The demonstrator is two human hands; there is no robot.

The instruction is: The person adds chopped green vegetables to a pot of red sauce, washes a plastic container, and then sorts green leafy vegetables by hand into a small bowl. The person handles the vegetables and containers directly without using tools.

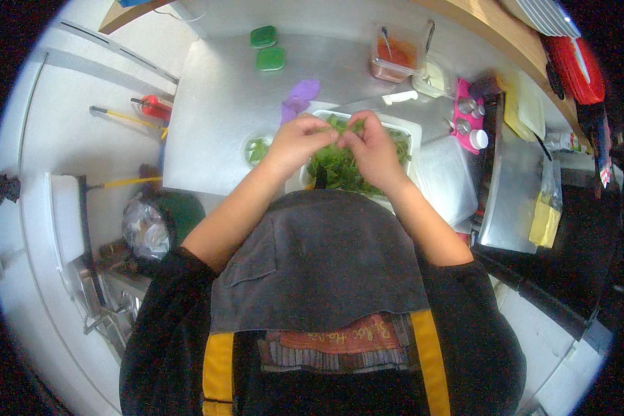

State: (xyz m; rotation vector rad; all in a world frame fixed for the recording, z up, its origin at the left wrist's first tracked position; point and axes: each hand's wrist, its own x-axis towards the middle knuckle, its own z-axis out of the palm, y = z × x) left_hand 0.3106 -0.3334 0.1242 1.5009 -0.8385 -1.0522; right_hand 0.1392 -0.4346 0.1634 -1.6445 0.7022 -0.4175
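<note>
My left hand (302, 143) and my right hand (373, 148) meet above a rectangular white-rimmed container (408, 148). Leafy green herbs (338, 169) fill it. Between the fingertips of both hands is a green herb sprig (346, 130), pinched on either side and partly covered by the fingers. Just left of my left wrist, a small round clear bowl (245, 152) holds some green leaves (259, 151). Beyond the container lies a kitchen knife with a white handle (399, 98), its blade pointing left. My apron hides the container's near edge.
On the steel worktop (213, 104) are a crumpled purple cloth (299, 100), two green-lidded containers (270, 59), a tub of red sauce (395, 54) and a tub of white food (434, 78). A clear plastic lid (444, 179) and a pink tray (463, 93) lie right. A wooden shelf (473, 18) overhangs the back.
</note>
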